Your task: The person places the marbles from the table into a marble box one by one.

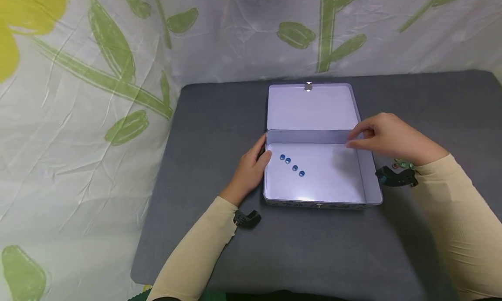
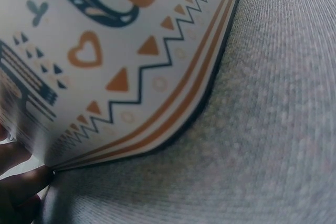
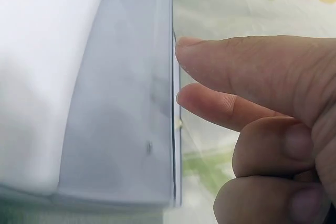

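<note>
my left hand (image 1: 249,170) grips the left side of the pale tin box (image 1: 331,172), thumb at the rim and fingers along the outside; the left wrist view has those fingertips at its lower left, touching a corner of the printed outer wall (image 2: 123,51), with its orange triangles, heart and dark zigzag. the box sits right of centre in the head view, its lid (image 1: 313,107) laid back toward the top of the frame, with a small metal latch (image 1: 308,86) on the lid's far edge. inside, on the left half of the floor, four blue beads (image 1: 295,167) lie in a slanting row, running down to the right and slightly apart from one another. my right hand (image 1: 396,137) hangs over the upper right corner of the box; in the right wrist view my thumb and forefinger are parted, with a gap and nothing seen between their tips, while two other fingers curl in toward my palm, which i can't see into. beside my right wrist, on the grey table (image 1: 313,244), some small green and red pieces (image 1: 405,164) show, partly hidden by my cream sleeve (image 1: 451,214). a white sheet with green leaves (image 1: 251,44) fills the top and left of the frame.
</note>
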Demonstrator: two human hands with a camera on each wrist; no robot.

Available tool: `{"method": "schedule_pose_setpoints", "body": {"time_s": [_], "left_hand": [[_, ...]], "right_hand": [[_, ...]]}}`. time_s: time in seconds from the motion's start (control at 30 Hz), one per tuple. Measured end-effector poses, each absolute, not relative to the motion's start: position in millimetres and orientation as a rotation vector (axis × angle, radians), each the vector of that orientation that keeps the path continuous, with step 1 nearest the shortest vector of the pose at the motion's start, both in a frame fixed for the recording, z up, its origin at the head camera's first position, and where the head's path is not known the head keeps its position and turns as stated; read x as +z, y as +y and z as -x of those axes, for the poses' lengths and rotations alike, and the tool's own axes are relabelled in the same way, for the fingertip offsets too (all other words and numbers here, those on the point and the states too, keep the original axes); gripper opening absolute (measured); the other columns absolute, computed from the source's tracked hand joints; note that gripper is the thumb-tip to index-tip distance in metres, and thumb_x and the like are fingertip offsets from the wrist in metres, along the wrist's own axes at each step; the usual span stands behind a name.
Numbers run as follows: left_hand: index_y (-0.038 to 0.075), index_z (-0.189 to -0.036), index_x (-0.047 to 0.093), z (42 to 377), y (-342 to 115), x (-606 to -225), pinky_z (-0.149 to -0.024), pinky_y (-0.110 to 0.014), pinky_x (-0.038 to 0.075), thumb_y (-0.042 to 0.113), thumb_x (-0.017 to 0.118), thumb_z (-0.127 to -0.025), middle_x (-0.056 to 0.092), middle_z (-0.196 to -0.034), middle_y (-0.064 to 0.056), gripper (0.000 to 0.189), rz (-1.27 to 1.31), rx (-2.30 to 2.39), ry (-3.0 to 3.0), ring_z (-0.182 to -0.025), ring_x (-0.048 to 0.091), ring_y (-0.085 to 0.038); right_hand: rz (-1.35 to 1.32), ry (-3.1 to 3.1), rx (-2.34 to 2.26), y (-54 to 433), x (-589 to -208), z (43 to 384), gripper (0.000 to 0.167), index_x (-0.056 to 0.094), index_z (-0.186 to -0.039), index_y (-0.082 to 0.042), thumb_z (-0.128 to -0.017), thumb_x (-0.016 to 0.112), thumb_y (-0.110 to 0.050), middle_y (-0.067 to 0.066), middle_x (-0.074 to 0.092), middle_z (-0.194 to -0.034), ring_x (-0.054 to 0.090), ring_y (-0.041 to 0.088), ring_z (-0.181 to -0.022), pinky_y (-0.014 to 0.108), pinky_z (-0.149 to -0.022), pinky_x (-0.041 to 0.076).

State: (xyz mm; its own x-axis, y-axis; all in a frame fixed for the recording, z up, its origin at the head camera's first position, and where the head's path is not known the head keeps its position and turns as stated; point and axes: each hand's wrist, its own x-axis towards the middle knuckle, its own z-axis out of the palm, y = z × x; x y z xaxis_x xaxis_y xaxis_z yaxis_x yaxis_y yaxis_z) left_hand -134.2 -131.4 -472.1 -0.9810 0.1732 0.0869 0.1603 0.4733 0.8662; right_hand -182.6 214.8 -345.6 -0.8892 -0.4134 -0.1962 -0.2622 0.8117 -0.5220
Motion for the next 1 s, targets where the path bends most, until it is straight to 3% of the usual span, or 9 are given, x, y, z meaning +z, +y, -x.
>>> {"method": "schedule_pose_setpoints", "body": {"time_s": [0.2,0.43,0.73,1.0], "left_hand": [[0.019,-0.167,0.032,134,-132,-473,-0.126,-0.039,0.03,0.041,0.042,-0.106,0.039,-0.168,-0.004,0.066,-0.288,1.571,2.698,-0.154,0.037,-0.018],[0.018,-0.167,0.033,135,-131,-472,-0.125,-0.042,0.031,0.042,0.043,-0.106,0.04,-0.167,-0.005,0.067,-0.292,1.577,2.695,-0.154,0.037,-0.019],[0.017,-0.167,0.033,136,-131,-473,-0.126,-0.041,0.03,0.042,0.043,-0.106,0.039,-0.168,-0.005,0.066,-0.305,1.575,2.709,-0.154,0.036,-0.019],[0.019,-0.167,0.032,135,-132,-474,-0.126,-0.041,0.031,0.041,0.043,-0.106,0.039,-0.168,-0.005,0.066,-0.311,1.589,2.697,-0.154,0.036,-0.018]], "right_hand": [[0.421,2.7,-0.719,237,-349,180,0.03,0.08,-0.116,-0.009,-0.096,0.079,-0.031,0.003,0.047,-0.056,0.054,0.024,-0.047,0.032,-0.055,0.045],[0.39,2.745,-0.731,257,-356,172,0.032,0.079,-0.115,-0.005,-0.095,0.079,-0.03,0.0,0.046,-0.061,0.035,0.01,-0.052,0.031,-0.051,0.035],[0.298,2.804,-0.738,289,-362,162,0.038,0.077,-0.121,-0.001,-0.097,0.077,-0.031,0.003,0.055,-0.067,0.035,0.011,-0.05,0.032,-0.049,0.033],[0.267,2.849,-0.697,309,-373,155,0.037,0.076,-0.12,0.003,-0.097,0.077,-0.026,0.002,0.051,-0.064,0.033,0.011,-0.049,0.031,-0.05,0.031]]}}
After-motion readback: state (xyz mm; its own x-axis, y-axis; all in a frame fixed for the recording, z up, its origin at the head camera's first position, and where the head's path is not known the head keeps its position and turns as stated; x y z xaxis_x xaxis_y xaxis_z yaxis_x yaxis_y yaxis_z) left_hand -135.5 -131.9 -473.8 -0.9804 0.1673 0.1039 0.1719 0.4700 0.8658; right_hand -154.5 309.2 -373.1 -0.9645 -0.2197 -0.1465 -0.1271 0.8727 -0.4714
